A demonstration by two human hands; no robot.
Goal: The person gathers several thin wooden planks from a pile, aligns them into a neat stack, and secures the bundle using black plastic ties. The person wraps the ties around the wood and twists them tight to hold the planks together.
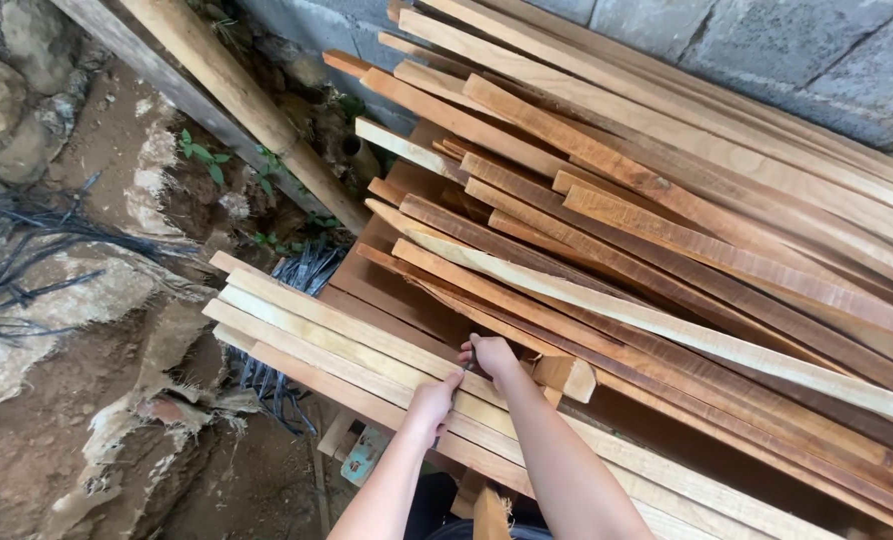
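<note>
Both hands press down on pale wooden slats [347,345] stacked at the near edge of the lumber pile [687,210]. Left hand [433,400] curls over one slat; right hand [491,357] pinches a small dark tool [455,385].

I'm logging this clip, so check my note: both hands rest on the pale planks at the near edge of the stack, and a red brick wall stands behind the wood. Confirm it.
One detail is wrong. The wall behind the wood is grey block, not red brick, as the head view shows. The rest holds: the left hand and right hand rest on the pale planks at the near edge of the stack.
</note>
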